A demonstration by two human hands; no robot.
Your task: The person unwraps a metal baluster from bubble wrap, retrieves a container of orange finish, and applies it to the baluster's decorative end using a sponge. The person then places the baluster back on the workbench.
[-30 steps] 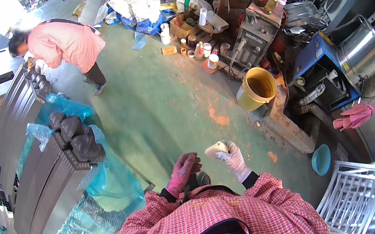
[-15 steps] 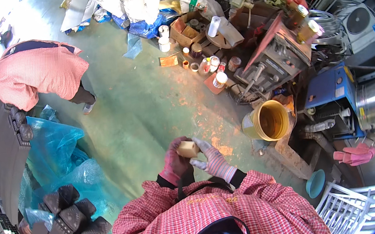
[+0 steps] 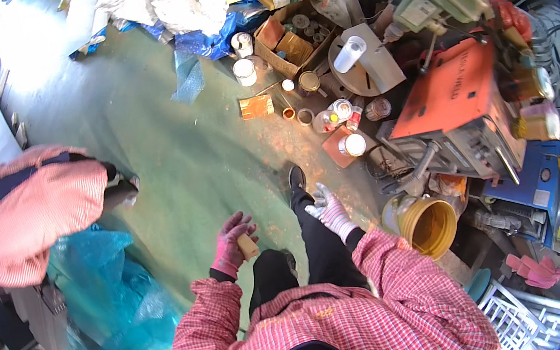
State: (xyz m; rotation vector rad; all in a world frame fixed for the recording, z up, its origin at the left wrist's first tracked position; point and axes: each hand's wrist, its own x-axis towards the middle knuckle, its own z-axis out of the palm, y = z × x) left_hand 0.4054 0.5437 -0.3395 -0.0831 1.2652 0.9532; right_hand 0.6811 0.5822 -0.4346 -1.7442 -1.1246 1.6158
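Note:
My left hand [image 3: 229, 246], in a pink-stained knit glove, is closed on a small beige block [image 3: 248, 247] and holds it low by my left thigh. Whether the block is foam or something harder I cannot make out. My right hand [image 3: 331, 213], in a pale striped glove, holds nothing; its fingers are spread in front of my right leg. A yellow bucket [image 3: 434, 224] stands to the right of that hand, apart from it. My right foot [image 3: 296, 178] is forward on the green floor [image 3: 168, 155].
Several paint cans [image 3: 244, 72] and jars stand ahead near a cardboard box [image 3: 306, 37]. At the right is a machine with an orange top [image 3: 445, 92]. Another person [image 3: 40, 214] bends at the left, beside blue plastic wrap [image 3: 110, 294]. White metal racks [image 3: 519, 320] lie at lower right.
My hands have moved apart; the right let go of the block, which stays in the left. I have stepped forward, and the cans and bucket appear closer. The other person appears lower in view.

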